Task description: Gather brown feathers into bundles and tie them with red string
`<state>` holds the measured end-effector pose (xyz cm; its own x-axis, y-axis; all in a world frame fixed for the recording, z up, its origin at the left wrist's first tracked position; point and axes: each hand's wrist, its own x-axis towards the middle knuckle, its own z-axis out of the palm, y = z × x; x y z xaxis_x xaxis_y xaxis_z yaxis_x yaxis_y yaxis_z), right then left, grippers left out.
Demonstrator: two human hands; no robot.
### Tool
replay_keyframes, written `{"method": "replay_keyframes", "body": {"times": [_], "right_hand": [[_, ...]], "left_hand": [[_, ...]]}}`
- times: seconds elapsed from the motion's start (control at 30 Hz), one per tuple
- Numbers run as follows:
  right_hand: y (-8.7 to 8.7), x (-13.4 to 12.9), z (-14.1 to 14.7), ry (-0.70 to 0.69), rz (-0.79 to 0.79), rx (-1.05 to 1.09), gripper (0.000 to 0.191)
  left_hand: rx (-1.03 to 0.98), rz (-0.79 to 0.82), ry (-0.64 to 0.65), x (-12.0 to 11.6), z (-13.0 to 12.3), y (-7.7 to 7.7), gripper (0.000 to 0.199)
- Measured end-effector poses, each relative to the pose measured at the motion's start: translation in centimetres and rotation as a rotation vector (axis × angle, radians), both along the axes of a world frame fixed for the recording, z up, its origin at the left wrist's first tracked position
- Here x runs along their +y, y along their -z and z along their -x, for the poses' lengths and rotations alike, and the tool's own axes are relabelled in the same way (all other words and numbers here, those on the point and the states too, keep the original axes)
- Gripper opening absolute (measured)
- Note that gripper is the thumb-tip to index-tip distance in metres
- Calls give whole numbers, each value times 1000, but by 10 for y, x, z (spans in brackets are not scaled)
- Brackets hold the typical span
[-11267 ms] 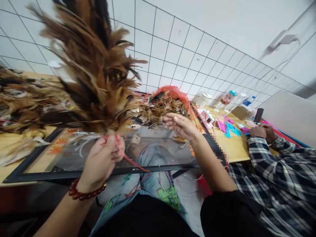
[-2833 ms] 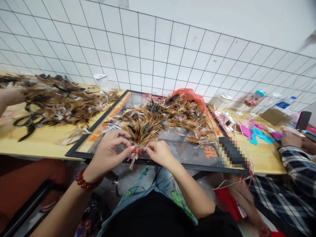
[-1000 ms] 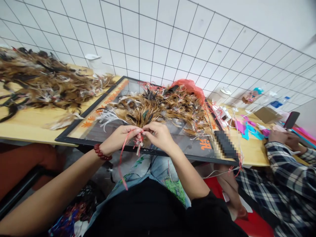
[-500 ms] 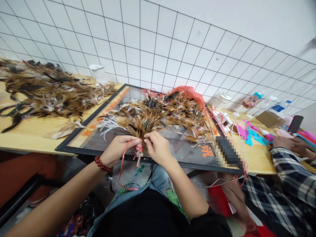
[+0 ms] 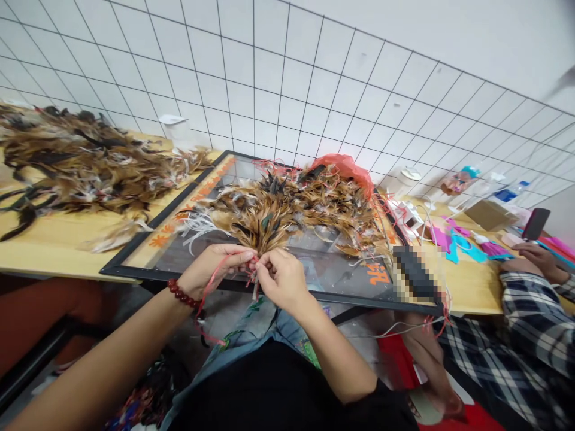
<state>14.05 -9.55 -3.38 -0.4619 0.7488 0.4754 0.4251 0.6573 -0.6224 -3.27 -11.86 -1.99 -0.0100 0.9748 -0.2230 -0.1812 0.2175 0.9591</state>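
At the front of the glass-topped frame, my left hand (image 5: 218,269) pinches the bound stem end of a brown and black feather bundle (image 5: 260,230). Its plumes fan out away from me. A red plastic string (image 5: 207,290) runs over my left fingers and dangles below the wrist. My right hand (image 5: 283,278) is closed at the same stems, thumb and forefinger pressed together on the red binding. How much of the string those fingers grip is hidden. The pale stem ends (image 5: 256,290) poke out below both hands.
More feathers (image 5: 332,203) lie on the black-edged frame (image 5: 130,263), with a red plastic bag (image 5: 344,164) behind. Another feather pile (image 5: 90,161) covers the left table. At right are cables, pink and blue pieces (image 5: 465,245), and a person's plaid sleeve (image 5: 530,299).
My right hand has moved slightly left and closed in on the stems. The string's loop has swung left and hangs against my left wrist. The co-worker's hand has shifted right.
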Motion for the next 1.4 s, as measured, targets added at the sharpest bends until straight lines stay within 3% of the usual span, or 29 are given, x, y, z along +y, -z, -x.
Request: {"method": "replay_keyframes", "body": {"times": [0.07,0.13,0.2,0.3,0.43,0.57,0.67,0.77,0.87,1.17,1.27,1.4], "right_hand": [[3,-2,-3,-54,244,72,15],[2,-1,-8,-78,391,71,16],[-2,2,-13,-62,346,50,14],[-11,8,-13,-119,118,77,14],[-7,19,1,-173,64,44,24],[9,29,8,-178,108,-24,28],[14,34,7,-241,72,15,37],[14,40,6,-307,27,20,39],[12,43,5,-331,3,-19,26],[-18,14,-5,-80,-240,-249,13],[-24,3,-11,-28,-248,-175,7],[-14,-6,-18,61,-159,-16,11]], "left_hand": [[-48,49,22,1,2,0,35],[-63,65,11,1,3,1,34],[-30,43,-14,1,4,5,32],[93,-71,24,0,3,10,30],[451,-355,12,-5,-3,14,23],[964,-802,-76,-6,-2,22,12],[1196,-1045,-124,-3,2,32,17],[1305,-1053,-263,-1,3,39,16],[1349,-1009,-302,-3,4,40,12],[1234,-901,-183,-7,5,30,22],[1271,-925,-201,-7,5,33,21],[1301,-1025,-238,-8,9,42,20]]}}
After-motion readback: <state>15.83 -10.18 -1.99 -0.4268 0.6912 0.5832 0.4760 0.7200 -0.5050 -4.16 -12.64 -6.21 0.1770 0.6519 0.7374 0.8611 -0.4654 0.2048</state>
